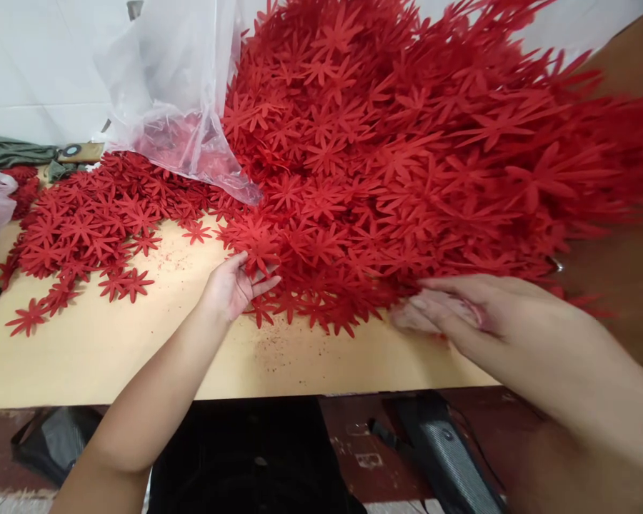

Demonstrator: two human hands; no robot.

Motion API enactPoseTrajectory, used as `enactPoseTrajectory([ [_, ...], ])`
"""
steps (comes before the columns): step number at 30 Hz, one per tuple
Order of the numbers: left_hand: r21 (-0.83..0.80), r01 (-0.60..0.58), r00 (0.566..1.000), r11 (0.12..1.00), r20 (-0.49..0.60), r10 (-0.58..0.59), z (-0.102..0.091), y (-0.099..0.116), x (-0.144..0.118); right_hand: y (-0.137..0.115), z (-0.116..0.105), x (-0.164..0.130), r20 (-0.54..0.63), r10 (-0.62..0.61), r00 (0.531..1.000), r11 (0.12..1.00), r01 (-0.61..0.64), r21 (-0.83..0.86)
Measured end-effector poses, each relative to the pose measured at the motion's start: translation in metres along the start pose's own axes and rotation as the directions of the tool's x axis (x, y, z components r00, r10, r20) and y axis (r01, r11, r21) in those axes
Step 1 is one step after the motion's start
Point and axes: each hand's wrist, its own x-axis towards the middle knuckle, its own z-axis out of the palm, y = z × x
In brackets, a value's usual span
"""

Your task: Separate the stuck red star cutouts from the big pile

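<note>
Red cutouts [332, 207] lie against the spread left hand [238, 287] and just beyond the right hand [476, 307], its grip too blurred to tell.

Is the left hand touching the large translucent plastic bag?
No, the left hand is at the pile of red flower-shaped cutouts, apart from the bag.

The clothing [236, 450] is black, with one small pale spot [260, 462]. The left hand [233, 289], right hand [487, 314] and both forearms [161, 378] are bare.

Between left hand [229, 291] and right hand [514, 318], the tabletop [343, 365] leaves 1 lane; a red flower heap [354, 164] blocks behind.
</note>
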Motion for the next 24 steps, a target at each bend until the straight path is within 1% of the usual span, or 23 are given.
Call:
enactPoseTrajectory([
  [1,-0.003,0.004,1.0,1.0,0.0,-0.004,0.001,-0.001,0.0,-0.019,0.007,0.007,0.016,0.0,1.0,0.995,0.002,-0.096],
  [2,-0.007,0.005,1.0,1.0,0.001,-0.005,0.001,-0.002,0.001,-0.038,0.019,0.013,0.036,-0.03,0.999,0.995,0.033,-0.099],
  [3,-0.014,0.007,1.0,1.0,-0.005,-0.007,0.002,-0.003,0.0,-0.058,0.034,0.017,0.054,-0.081,0.995,0.995,0.084,-0.053],
  [4,-0.022,0.019,1.0,1.0,-0.017,-0.019,0.003,-0.003,-0.001,-0.077,0.051,0.02,0.085,-0.175,0.981,0.984,0.176,-0.01],
  [5,-0.035,0.03,0.999,0.999,-0.031,-0.031,0.004,-0.002,-0.002,-0.095,0.07,0.021,0.129,-0.242,0.962,0.97,0.244,0.004],
  [6,-0.05,0.042,0.998,0.998,-0.042,-0.044,0.005,-0.001,-0.004,-0.109,0.089,0.02,0.156,-0.289,0.945,0.957,0.291,0.008],
  [7,-0.063,0.05,0.997,0.997,-0.05,-0.053,0.006,0.0,-0.006,-0.121,0.105,0.017,0.211,-0.309,0.927,0.949,0.316,0.003],
  [9,-0.078,0.036,0.998,0.996,-0.047,-0.04,0.007,0.002,-0.009,-0.135,0.128,0.008,0.286,-0.308,0.907,0.947,0.32,0.004],
  [10,-0.078,0.014,0.999,0.997,-0.041,-0.017,0.008,0.003,-0.01,-0.137,0.133,0.003,0.309,-0.306,0.9,0.948,0.317,0.015],
  [12,-0.063,-0.021,0.999,0.998,-0.047,0.018,0.009,0.005,-0.01,-0.138,0.132,-0.005,0.318,-0.317,0.894,0.948,0.313,0.062],
  [14,-0.039,-0.047,0.997,0.998,-0.067,0.044,0.009,0.006,-0.008,-0.135,0.12,-0.007,0.298,-0.355,0.886,0.934,0.322,0.155],
  [16,-0.026,-0.067,0.994,0.997,-0.093,0.065,0.009,0.008,-0.005,-0.132,0.105,-0.004,0.244,-0.39,0.888,0.903,0.317,0.289],
  [17,-0.025,-0.077,0.991,0.997,-0.114,0.073,0.008,0.009,-0.004,-0.13,0.099,0.0,0.199,-0.38,0.903,0.89,0.299,0.345],
  [18,-0.023,-0.085,0.988,0.996,-0.131,0.081,0.006,0.01,-0.003,-0.128,0.095,0.005,0.139,-0.339,0.93,0.887,0.267,0.377],
  [20,-0.013,-0.093,0.987,0.996,-0.136,0.09,0.003,0.01,-0.002,-0.122,0.094,0.02,-0.003,-0.171,0.985,0.914,0.159,0.374],
  [21,-0.001,-0.096,0.988,0.995,-0.121,0.095,0.001,0.01,-0.001,-0.118,0.098,0.029,-0.064,-0.071,0.995,0.928,0.089,0.361],
  [22,0.015,-0.099,0.99,0.995,-0.096,0.1,0.0,0.008,-0.001,-0.113,0.103,0.038,-0.094,0.019,0.995,0.931,0.016,0.364],
  [23,0.033,-0.102,0.992,0.994,-0.07,0.104,-0.001,0.006,-0.001,-0.107,0.11,0.046,-0.067,0.085,0.994,0.915,-0.051,0.4],
  [24,0.053,-0.103,0.993,0.993,-0.048,0.106,-0.001,0.004,-0.001,-0.102,0.118,0.053,0.001,0.132,0.991,0.882,-0.118,0.457],
])
